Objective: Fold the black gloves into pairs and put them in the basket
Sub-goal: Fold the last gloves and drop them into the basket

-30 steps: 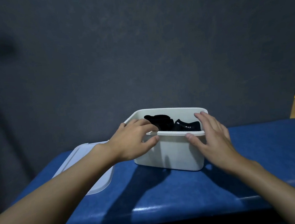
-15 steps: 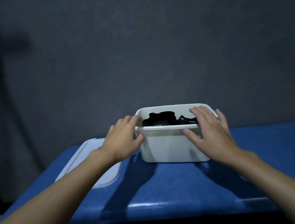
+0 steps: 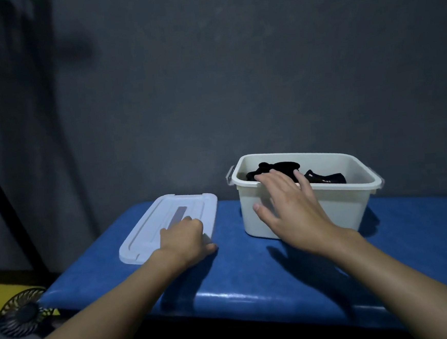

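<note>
Wall in matt dark grey (image 3: 236,74) takes up everything behind, and in front of it runs the long blue padded bench (image 3: 252,274) where the person is working. On the bench's right half, close to the wall, stands the white rectangular plastic basket (image 3: 340,208), upright and uncovered. Its pale, flat rectangular plastic lid (image 3: 182,207) lies well to its left on the padding. The right hand (image 3: 292,206) is spread over the basket's near rim, fingers straight and splayed, grasping nothing; the fingertips reach in above the contents (whether they touch the cloth I cannot tell). The left hand (image 3: 182,239) sits on the lid's near right corner, fingers curled over the top and thumb down at the edge, which reads as a grip on it. Inside the basket lie the black fabric gloves (image 3: 283,166), bunched in dark bundles against the left and middle; how neatly they are paired I cannot make out from here. No glove shows on the bench, so I judge the folding and stowing to be as good as done, with perhaps only covering the basket left. Down on the floor at the left stands a small round dark fan (image 3: 22,316).
</note>
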Motion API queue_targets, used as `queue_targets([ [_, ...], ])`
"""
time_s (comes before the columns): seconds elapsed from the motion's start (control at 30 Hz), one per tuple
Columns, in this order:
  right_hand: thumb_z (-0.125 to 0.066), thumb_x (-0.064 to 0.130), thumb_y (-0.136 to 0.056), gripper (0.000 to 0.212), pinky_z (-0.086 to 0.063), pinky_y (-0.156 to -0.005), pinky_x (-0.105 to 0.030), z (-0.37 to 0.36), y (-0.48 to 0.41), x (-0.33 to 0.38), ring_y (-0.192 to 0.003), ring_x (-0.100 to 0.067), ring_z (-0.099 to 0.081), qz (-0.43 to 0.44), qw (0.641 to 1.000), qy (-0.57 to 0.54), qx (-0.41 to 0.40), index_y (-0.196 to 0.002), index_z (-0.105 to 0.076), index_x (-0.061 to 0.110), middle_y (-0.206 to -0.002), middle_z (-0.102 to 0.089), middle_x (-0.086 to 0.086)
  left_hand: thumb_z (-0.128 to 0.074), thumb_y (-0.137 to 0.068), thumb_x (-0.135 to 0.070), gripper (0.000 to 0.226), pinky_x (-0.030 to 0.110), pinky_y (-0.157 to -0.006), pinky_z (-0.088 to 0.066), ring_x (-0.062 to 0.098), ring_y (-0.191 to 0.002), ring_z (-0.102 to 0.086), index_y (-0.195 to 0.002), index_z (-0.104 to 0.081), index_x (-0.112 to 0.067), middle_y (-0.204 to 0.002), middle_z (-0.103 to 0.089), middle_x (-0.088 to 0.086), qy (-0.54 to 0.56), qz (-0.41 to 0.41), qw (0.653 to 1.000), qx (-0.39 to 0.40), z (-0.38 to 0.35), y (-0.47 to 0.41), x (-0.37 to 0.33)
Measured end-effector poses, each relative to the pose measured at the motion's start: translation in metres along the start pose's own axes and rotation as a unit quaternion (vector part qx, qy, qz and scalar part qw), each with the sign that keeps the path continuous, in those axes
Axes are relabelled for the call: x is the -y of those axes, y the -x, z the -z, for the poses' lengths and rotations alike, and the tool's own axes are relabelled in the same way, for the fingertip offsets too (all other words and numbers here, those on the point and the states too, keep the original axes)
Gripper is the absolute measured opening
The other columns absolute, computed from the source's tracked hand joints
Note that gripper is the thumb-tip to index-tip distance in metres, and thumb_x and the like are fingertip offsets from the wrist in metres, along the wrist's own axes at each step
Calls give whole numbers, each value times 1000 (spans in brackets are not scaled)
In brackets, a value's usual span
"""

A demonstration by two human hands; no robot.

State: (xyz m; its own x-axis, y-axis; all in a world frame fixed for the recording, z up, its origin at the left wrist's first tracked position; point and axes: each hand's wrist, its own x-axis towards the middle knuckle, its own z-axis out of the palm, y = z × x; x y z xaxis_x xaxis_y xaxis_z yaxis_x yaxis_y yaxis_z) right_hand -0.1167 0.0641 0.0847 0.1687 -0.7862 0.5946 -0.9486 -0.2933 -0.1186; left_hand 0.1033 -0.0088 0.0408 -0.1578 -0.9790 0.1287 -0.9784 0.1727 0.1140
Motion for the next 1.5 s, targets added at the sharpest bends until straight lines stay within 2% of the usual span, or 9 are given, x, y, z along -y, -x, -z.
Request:
queue_targets([
  [0.1,-43,42,-99,51,2,-121,-39,-3,0,1,-147,-8,-19,0,1000,11,-7,-146,-33,24,-151,-37,8,-65,-82,-52,34,42,-86,-40,27,-93,-52,-73,-58,-20,-99,-53,2,11,10,1000,-23,-4,1,0],
  [0.33,-47,41,-98,50,-5,-118,-35,-5,2,-1,-140,-7,-30,5,1000,24,-16,-144,-39,22,-147,-42,9,-62,-80,-25,36,49,-97,-37,25,-78,-45,-56,-37,-17,-74,-42,-2,63,42,994,-81,-13,11,4],
  [0.5,-47,40,-98,49,-6,-116,-35,-6,0,1,-137,-6,-31,1,999,27,-17,-143,-38,24,-145,-42,11,-55,-77,-16,34,38,-74,-32,24,-73,-41,-54,-30,-14,-61,-37,0,125,65,974,-175,-9,14,26],
  [0.7,-45,43,-98,51,-7,-114,-36,-6,-4,5,-136,-6,-32,-17,999,30,-5,-145,-35,26,-142,-43,13,-51,-78,-14,28,39,-73,-31,25,-73,-40,-60,-29,-14,-63,-33,-2,213,63,944,-246,12,17,38],
  [1.0,-45,41,-98,54,-13,-113,-35,9,-14,7,-136,-10,-34,-78,995,-62,-13,-147,-28,27,-145,-43,8,-62,-87,-14,8,32,-89,-32,14,-92,-45,-89,-55,-15,-94,-55,-5,279,-75,889,-356,63,28,16],
  [1.27,-34,43,-101,51,-24,-110,-49,63,-12,-44,-134,-29,-40,-267,936,-163,-159,-148,-28,26,-145,-46,-3,-58,-90,-16,8,27,-95,-30,11,-102,-46,-97,-55,-17,-102,-55,-7,256,-247,891,-281,86,12,-42],
  [1.33,-30,44,-102,43,-26,-107,-49,71,-6,-60,-127,-29,-46,-292,935,-152,-133,-140,-41,27,-133,-55,-2,-57,-91,-17,8,28,-99,-30,10,-101,-46,-98,-55,-18,-102,-54,-8,237,-290,894,-247,81,4,-57],
  [1.4,-27,42,-100,37,-32,-99,-48,73,3,-75,-110,-32,-52,-307,938,-117,-113,-104,-59,25,-105,-62,0,-56,-92,-19,8,28,-101,-30,10,-101,-46,-99,-55,-18,-102,-54,-9,217,-313,900,-213,75,-7,-70],
  [1.5,-27,38,-97,41,-35,-89,-45,72,15,-89,-91,-33,-50,-320,939,-69,-105,-66,-44,18,-79,-54,0,-50,-88,-27,15,35,-102,-38,14,-103,-50,-100,-56,-19,-104,-56,-7,205,-325,909,-160,69,-20,-83],
])
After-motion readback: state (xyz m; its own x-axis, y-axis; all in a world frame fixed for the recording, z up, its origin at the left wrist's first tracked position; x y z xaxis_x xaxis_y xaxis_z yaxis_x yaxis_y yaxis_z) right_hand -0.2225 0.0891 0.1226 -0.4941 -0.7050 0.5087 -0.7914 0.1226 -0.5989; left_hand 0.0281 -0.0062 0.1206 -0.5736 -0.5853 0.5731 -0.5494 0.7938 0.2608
